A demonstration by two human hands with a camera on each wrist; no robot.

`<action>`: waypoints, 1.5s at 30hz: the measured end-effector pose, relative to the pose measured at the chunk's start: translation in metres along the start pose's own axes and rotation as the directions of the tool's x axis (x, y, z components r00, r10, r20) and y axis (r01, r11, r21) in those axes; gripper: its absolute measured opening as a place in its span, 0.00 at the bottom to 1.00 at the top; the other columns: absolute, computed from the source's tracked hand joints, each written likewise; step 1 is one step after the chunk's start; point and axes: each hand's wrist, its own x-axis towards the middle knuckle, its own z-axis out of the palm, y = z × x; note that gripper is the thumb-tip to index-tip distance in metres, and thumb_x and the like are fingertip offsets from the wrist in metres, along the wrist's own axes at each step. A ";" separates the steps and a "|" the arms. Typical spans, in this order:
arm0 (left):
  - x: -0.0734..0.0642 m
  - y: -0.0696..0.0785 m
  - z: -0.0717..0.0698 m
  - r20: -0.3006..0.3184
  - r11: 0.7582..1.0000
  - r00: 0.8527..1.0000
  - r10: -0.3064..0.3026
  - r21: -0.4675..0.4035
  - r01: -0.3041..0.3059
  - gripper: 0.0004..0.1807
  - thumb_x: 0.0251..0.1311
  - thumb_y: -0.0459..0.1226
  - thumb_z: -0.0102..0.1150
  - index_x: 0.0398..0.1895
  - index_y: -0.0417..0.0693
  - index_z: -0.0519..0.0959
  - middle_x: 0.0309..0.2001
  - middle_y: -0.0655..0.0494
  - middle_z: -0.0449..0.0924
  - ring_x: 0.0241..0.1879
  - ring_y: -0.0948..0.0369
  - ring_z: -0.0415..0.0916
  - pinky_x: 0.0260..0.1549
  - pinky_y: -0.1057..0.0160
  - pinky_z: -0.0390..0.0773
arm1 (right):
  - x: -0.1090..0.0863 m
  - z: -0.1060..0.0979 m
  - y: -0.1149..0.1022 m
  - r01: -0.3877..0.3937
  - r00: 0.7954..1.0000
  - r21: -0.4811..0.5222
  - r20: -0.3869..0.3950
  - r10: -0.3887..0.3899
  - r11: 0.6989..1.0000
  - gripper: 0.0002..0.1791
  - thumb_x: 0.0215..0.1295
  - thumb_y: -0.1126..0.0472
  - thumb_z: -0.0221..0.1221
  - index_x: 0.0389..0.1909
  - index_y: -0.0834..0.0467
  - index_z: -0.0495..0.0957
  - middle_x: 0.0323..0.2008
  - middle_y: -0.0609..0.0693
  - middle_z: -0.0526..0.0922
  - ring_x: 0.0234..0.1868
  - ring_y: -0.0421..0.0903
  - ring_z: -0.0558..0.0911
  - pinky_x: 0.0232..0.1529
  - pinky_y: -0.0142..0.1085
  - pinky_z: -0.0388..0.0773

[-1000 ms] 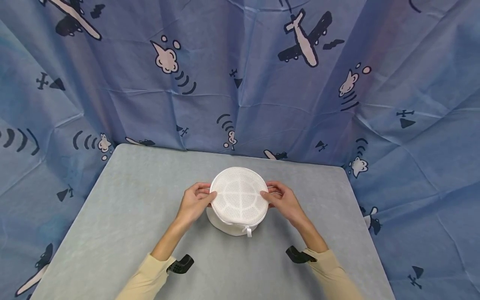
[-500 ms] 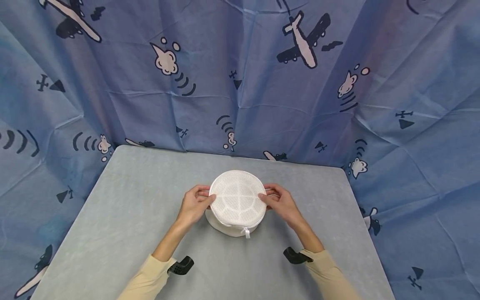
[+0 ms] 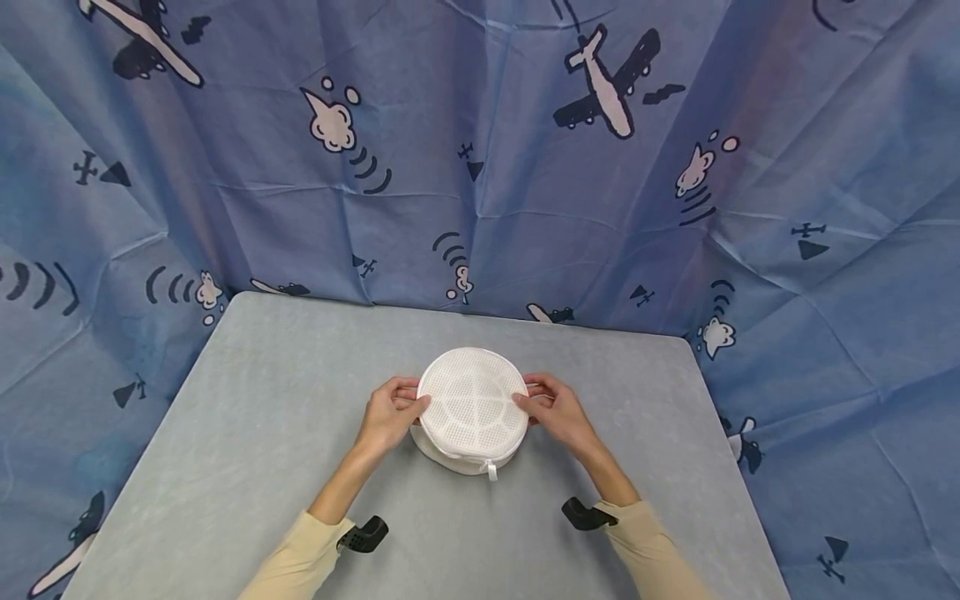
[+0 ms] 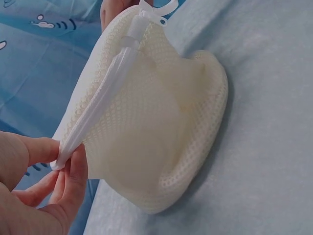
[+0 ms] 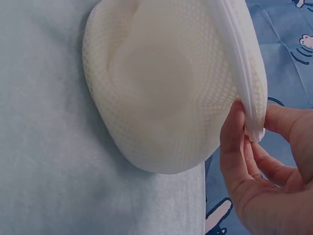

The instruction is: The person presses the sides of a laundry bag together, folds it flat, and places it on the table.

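Observation:
A round white mesh laundry bag stands at the middle of the table, its flat lid facing up in the head view. My left hand pinches the lid's left edge between thumb and fingers. On the opposite side my right hand pinches the right edge, thumb on top. The white zipper runs along the rim, and its pull tab hangs at the near side. Below the rim, the soft mesh wall sags and bulges, with its base against the table.
The grey cloth-covered table spreads out around the bag. A blue curtain printed with planes closes off the back and both sides. A black wrist camera sits at the left cuff, another black camera at the right.
Both hands have brought the bag's lid lower and slightly nearer, a little to the left. Less of the side wall shows beneath it. The grip on both edges stays the same.

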 end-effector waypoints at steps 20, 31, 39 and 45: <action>0.003 -0.030 0.005 -0.012 0.999 1.000 0.005 0.047 -0.004 0.17 0.63 0.28 0.67 0.53 0.30 0.79 0.39 0.42 0.82 0.28 0.60 0.80 0.34 0.49 0.86 | 0.003 0.010 0.018 -0.009 1.000 -0.040 -0.010 0.008 0.999 0.22 0.68 0.70 0.64 0.59 0.76 0.72 0.41 0.65 0.79 0.30 0.46 0.80 0.34 0.51 0.86; 0.004 -0.040 0.007 -0.016 0.999 1.000 0.014 0.052 -0.013 0.16 0.63 0.27 0.67 0.52 0.29 0.78 0.37 0.42 0.82 0.28 0.60 0.80 0.31 0.51 0.86 | 0.006 0.016 0.030 0.020 0.999 -0.083 -0.049 -0.024 0.996 0.20 0.66 0.67 0.68 0.56 0.69 0.77 0.39 0.59 0.80 0.27 0.42 0.79 0.33 0.51 0.86; 0.006 -0.043 0.008 -0.023 0.996 1.000 0.016 0.086 -0.014 0.16 0.62 0.28 0.67 0.52 0.30 0.79 0.36 0.44 0.82 0.26 0.61 0.80 0.24 0.68 0.79 | 0.006 0.019 0.033 0.021 0.997 -0.128 -0.075 -0.031 0.992 0.20 0.65 0.67 0.69 0.56 0.68 0.78 0.39 0.58 0.80 0.29 0.42 0.78 0.32 0.50 0.86; 0.008 -0.046 0.009 -0.038 0.994 0.999 0.020 0.105 -0.016 0.16 0.62 0.28 0.67 0.52 0.30 0.79 0.35 0.45 0.82 0.26 0.62 0.79 0.24 0.68 0.79 | 0.007 0.022 0.035 0.043 0.994 -0.178 -0.094 -0.060 0.983 0.20 0.65 0.67 0.69 0.55 0.67 0.78 0.38 0.57 0.80 0.30 0.43 0.79 0.32 0.50 0.86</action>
